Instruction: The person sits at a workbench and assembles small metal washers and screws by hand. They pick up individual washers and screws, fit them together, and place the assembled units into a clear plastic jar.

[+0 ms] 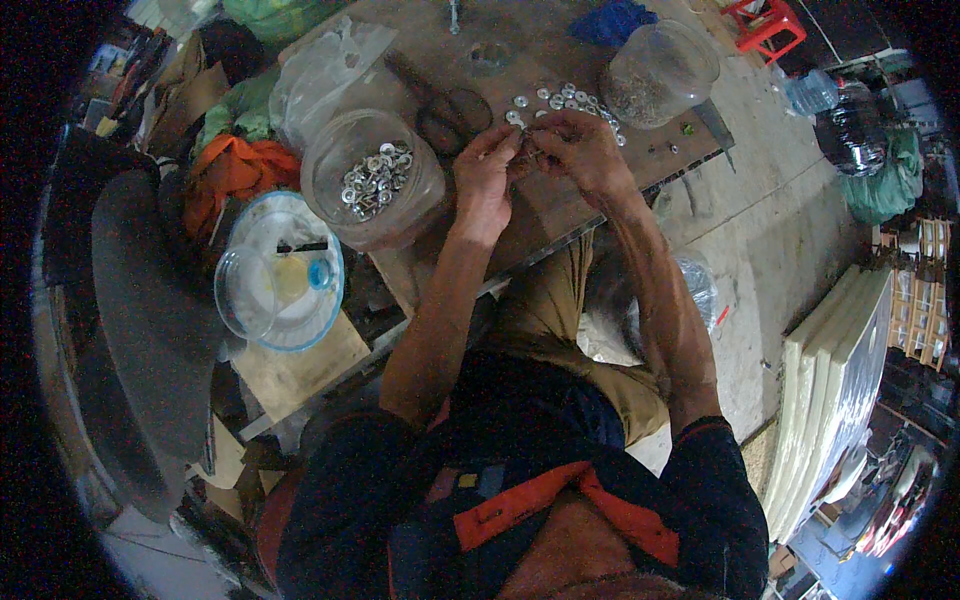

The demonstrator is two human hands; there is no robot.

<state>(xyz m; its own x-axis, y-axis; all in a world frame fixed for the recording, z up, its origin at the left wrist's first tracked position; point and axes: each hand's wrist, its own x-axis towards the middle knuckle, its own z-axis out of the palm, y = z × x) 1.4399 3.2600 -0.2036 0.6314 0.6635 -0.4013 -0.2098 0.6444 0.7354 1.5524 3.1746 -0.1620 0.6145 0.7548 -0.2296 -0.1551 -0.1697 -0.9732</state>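
Note:
Over the table's near edge, my left hand [487, 170] and my right hand [585, 150] meet with their fingertips close together. Both are closed in a pinch, around something too small and dark to name. Just beyond the fingers lie several loose shiny metal discs with a center hole, like washers [570, 98]. Left of my left hand stands a clear plastic jar [420, 205], partly filled with silvery metal pieces [378, 180]. Past my right hand, another clear jar [690, 68] holds many small dull pieces I cannot make out.
Dark-handled scissors [455, 118] lie between the left jar and my hands. A glass ashtray-like dish [490, 57] sits farther back. At left are a clear lid [245, 290] on a blue-rimmed plate [325, 235] and an orange cloth [235, 175]. A red stool [768, 30] stands far right.

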